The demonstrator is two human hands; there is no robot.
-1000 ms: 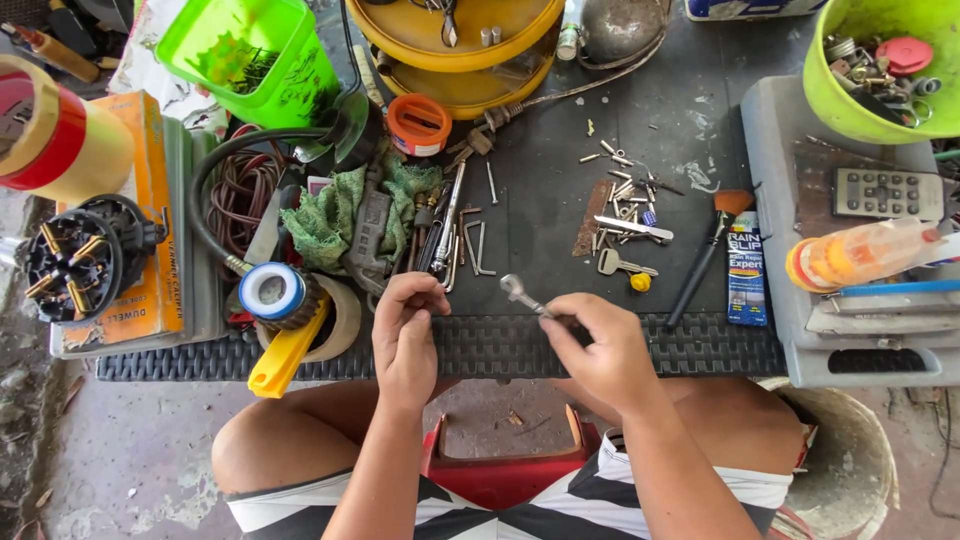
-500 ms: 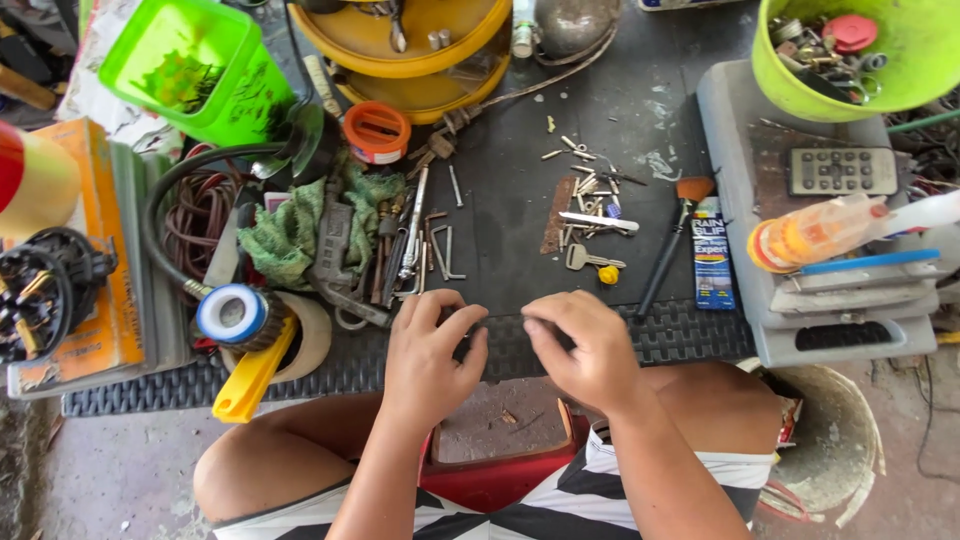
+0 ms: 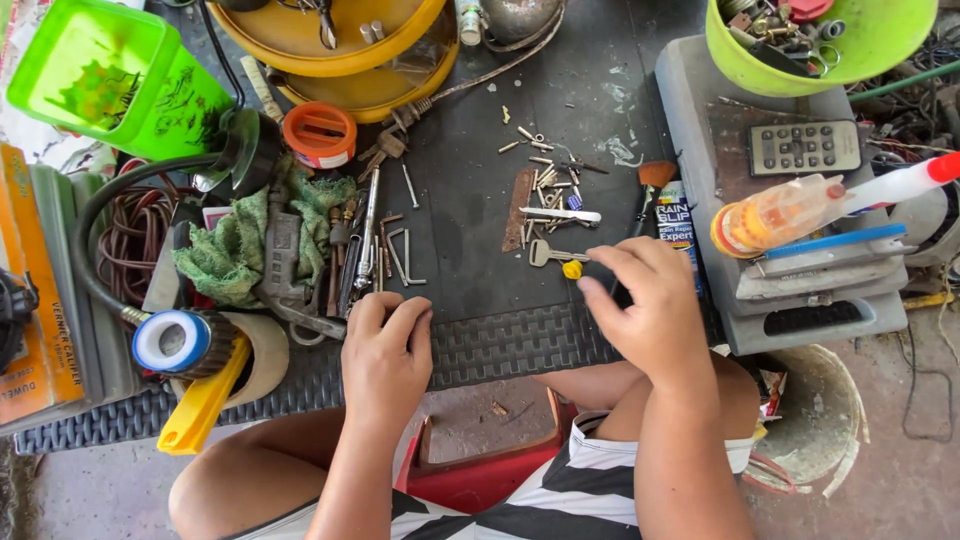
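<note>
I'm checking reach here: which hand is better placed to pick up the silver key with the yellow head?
Probably the right hand: its fingertips hover just beside the silver key with the yellow head. The left hand rests farther away at the dark mat's near edge.

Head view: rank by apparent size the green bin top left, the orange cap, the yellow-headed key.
1. green bin, largest, though cut off by the frame edge
2. orange cap
3. yellow-headed key, smallest, by the right hand
</note>
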